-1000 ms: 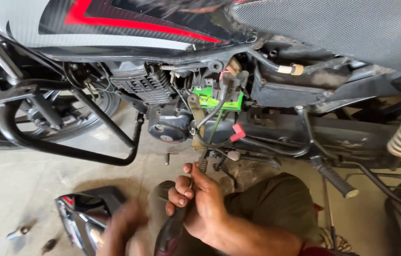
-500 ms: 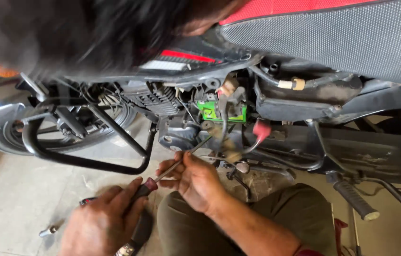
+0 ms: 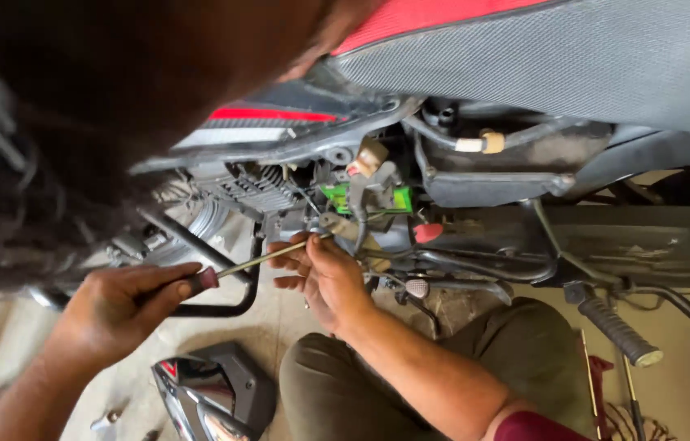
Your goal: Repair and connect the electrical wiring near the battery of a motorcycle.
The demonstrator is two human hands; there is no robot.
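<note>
Left hand (image 3: 120,306) now grips screwdriver (image 3: 259,260) handle | right hand (image 3: 322,273) fingers pinch shaft | tip newly at engine (image 3: 279,192), work engaged

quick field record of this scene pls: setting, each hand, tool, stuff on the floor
setting: side of a motorcycle, engine area exposed, grey seat above
left hand: grips the handle of a screwdriver
right hand: fingers steady the screwdriver's shaft near the tip
tool tip: at the engine parts below a green part
floor: detached glossy body panel by the person's knee
view: dark blurred shape covers the upper left
</note>
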